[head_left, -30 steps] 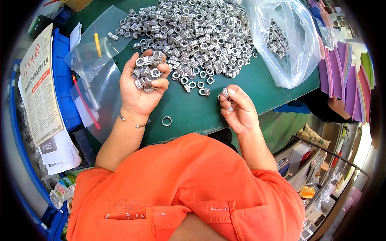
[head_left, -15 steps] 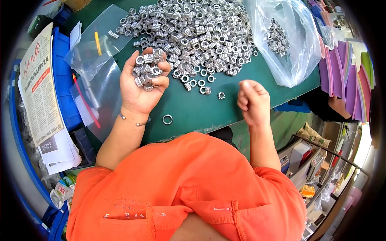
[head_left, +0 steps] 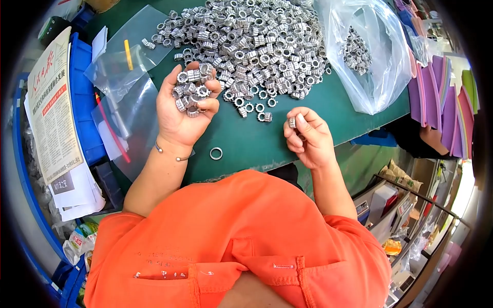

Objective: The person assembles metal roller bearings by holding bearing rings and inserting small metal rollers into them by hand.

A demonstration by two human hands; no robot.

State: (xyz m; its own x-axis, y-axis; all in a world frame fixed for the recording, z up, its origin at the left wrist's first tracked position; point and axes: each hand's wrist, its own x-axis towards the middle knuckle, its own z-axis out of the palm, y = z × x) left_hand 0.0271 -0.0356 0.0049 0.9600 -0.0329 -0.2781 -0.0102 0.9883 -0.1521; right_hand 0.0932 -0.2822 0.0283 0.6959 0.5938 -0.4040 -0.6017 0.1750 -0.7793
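Several small toothed metal rings (head_left: 192, 91) are heaped in my left hand (head_left: 181, 119), its fingers curled round them above the green table. My right hand (head_left: 311, 137) pinches one toothed metal ring (head_left: 292, 122) between thumb and fingers, near the table's front edge. Whether more rings lie under its curled fingers I cannot make out fully. Beyond both hands spreads a big pile of the same rings (head_left: 257, 46), with a few loose ones at its near edge. One plain smooth ring (head_left: 215, 153) lies by itself close to my left wrist.
A clear plastic bag (head_left: 377, 82) with some rings in it lies at the right of the green table (head_left: 241, 146). Flat plastic bags (head_left: 128, 77), a yellow stick (head_left: 128, 55) and a red pen (head_left: 110, 123) lie left. A newspaper (head_left: 51, 108) leans on a blue bin (head_left: 87, 102).
My right hand has moved slightly left and turned, and a ring now shows in its fingertips. The lone ring near it on the table is gone. My left hand holds its rings much as before.
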